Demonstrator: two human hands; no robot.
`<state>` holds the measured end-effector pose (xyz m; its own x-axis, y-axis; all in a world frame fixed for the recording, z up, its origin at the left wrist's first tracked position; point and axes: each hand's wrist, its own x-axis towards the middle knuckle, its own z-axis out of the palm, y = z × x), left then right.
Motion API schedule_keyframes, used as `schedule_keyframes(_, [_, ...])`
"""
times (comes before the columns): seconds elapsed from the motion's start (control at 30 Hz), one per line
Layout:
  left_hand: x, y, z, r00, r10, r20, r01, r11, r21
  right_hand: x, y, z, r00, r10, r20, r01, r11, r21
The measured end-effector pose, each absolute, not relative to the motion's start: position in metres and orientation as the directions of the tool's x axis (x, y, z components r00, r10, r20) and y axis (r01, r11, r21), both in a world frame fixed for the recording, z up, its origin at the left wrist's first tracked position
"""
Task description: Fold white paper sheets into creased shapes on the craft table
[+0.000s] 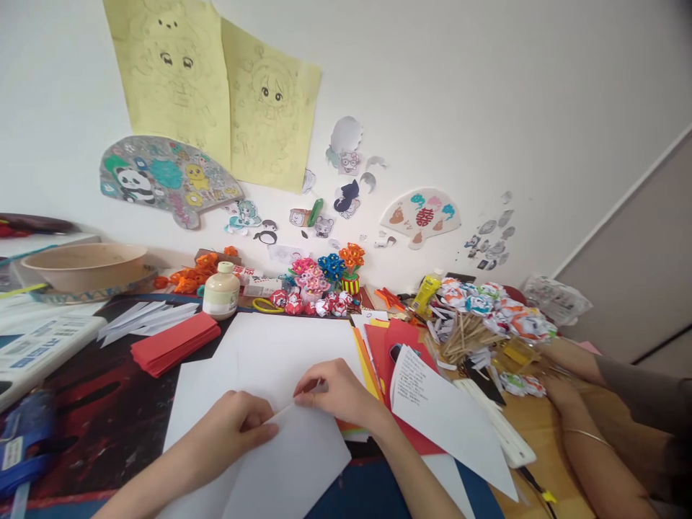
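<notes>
Beige basin (pixel 86 271), blue craft flowers (pixel 331 267), yellow drawings (pixel 176 90) on the wall (pixel 486 108), grey fan (pixel 184 209) (panda (pixel 135 186) on it)

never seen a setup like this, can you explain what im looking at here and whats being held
There's no machine here, just a person's two bare hands. The single picture comes from a camera worn on their head, looking forward and down.

The left hand and right hand both grip the upper edge of a white sheet. Around them on the work surface are a stack of red strips, loose white strips, a cream-coloured bottle and a printed page. Drawings hang on the wall behind. The arms at the right edge belong to someone else.
</notes>
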<state>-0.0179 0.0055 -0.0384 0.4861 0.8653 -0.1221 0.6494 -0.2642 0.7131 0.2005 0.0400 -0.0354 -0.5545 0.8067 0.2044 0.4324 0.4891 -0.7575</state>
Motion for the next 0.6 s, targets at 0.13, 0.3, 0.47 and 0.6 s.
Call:
schedule_keyframes(0.13, [-0.012, 0.007, -0.045, 0.453, 0.884, -0.114, 0.717, -0.286, 0.635, 0.184, 0.032, -0.039, -0.673, 0.672, 0.308, 0.495, 0.719, -0.488])
schedule_keyframes(0.3, [-0.008, 0.005, -0.044, 0.422, 0.902, -0.092, 0.727, -0.276, 0.628, 0.179, 0.031, -0.045, -0.628, 0.695, 0.351, 0.521, 0.710, -0.473])
schedule_keyframes(0.47, [-0.020, 0.008, -0.034, 0.449, 0.889, -0.086, 0.741, -0.318, 0.591, 0.192, 0.037, -0.041, -0.536, 0.786, 0.308, 0.553, 0.603, -0.575])
schedule_keyframes(0.6, [-0.037, 0.019, -0.031, 0.402, 0.913, -0.064, 0.791, -0.312, 0.526, 0.202, 0.043, -0.039, -0.452, 0.854, 0.258, 0.585, 0.502, -0.637])
